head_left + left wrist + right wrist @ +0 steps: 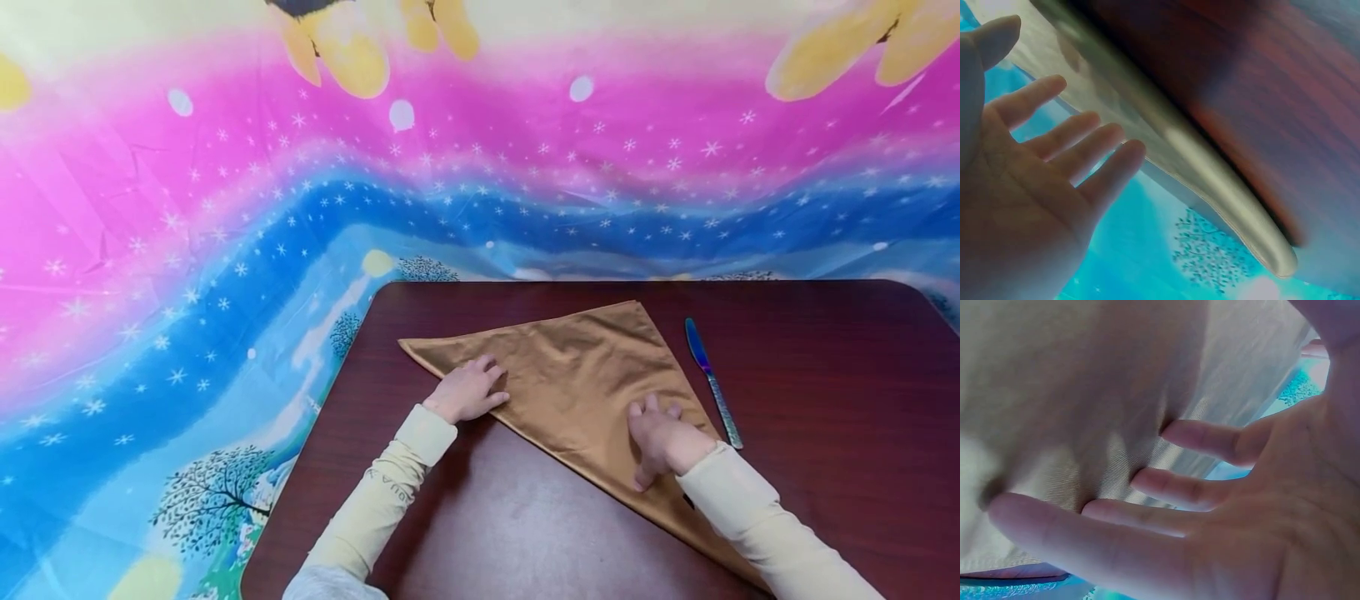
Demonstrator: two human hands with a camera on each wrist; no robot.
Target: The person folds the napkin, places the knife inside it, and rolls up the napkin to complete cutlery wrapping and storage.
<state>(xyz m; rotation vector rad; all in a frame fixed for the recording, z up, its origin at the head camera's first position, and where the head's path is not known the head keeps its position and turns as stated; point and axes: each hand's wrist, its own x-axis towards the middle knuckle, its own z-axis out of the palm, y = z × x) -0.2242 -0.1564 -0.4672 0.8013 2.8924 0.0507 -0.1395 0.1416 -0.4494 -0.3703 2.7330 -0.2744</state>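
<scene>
A shiny golden-brown cloth napkin [558, 379] lies on the table, folded into a triangle with its long folded edge toward me. My left hand [467, 390] is over that edge near the left corner. In the left wrist view its fingers are relaxed and spread, with nothing gripped. On the napkin's right part, my right hand [662, 435] rests with fingers apart. The right wrist view shows those fingertips [1179, 434] touching the fabric and making small dents and wrinkles. My right sleeve hides part of the napkin's near right end.
A table knife [712, 387] with a bluish blade and patterned handle lies just right of the napkin. The dark red-brown wooden table [840, 375] has rounded corners. A colourful printed backdrop [480, 183] hangs behind it and along its left side.
</scene>
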